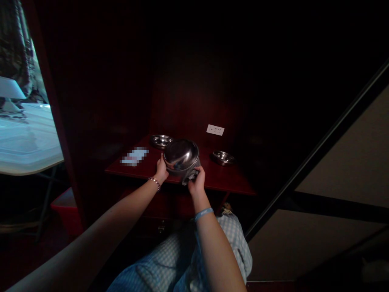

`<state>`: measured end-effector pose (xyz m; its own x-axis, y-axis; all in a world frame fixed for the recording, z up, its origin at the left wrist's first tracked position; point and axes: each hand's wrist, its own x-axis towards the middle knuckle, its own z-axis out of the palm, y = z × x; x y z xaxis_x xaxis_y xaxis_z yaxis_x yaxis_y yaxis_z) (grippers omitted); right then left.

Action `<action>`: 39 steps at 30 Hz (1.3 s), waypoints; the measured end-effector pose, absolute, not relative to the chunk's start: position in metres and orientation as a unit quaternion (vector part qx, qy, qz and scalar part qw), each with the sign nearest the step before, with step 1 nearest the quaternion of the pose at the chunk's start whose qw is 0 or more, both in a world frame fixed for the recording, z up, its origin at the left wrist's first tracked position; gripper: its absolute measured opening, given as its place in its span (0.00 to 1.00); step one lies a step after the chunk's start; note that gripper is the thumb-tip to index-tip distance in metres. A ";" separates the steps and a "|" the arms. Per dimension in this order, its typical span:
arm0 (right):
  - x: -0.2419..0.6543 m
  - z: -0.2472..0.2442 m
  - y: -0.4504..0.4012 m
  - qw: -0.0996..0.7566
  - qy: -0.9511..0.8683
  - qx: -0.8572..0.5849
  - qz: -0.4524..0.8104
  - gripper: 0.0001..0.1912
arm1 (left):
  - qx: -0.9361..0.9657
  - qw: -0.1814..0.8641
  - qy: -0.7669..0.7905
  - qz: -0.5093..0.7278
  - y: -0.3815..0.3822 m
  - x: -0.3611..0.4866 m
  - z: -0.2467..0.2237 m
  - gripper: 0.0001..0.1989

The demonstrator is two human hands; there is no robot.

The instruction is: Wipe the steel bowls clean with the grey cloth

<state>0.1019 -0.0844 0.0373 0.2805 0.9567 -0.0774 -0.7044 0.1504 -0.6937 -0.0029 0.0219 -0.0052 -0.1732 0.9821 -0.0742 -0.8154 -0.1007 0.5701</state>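
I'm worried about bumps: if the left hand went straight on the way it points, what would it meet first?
The shiny metal bowl, which the left hand is touching now. Beyond it, the dark red back panel seems next in line, though depth is hard to judge in this dim view.

Stretches the left forearm point(121, 209) forward and inward on a long slant, the right forearm point(220, 243) more steeply. Holds the left hand point(162, 170) thumb-up and the right hand point(198, 182) slightly lower, both curled in a grip.
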 end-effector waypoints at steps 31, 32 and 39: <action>0.132 0.051 -0.090 0.750 -0.176 -0.348 0.534 0.09 | 0.179 0.625 0.212 0.730 0.019 -0.004 -0.003 0.11; 0.133 0.050 -0.091 0.755 -0.166 -0.341 0.535 0.10 | 0.181 0.625 0.212 0.729 0.019 -0.004 -0.004 0.11; 0.133 0.043 -0.086 0.755 -0.175 -0.356 0.523 0.11 | 0.193 0.610 0.218 0.737 0.019 -0.004 -0.004 0.11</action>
<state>0.1332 -0.0864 0.0433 0.3923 0.9134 -0.1083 -0.6642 0.1998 -0.7204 -0.0042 0.0186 -0.0036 -0.1815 0.9832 0.0178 -0.8152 -0.1605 0.5565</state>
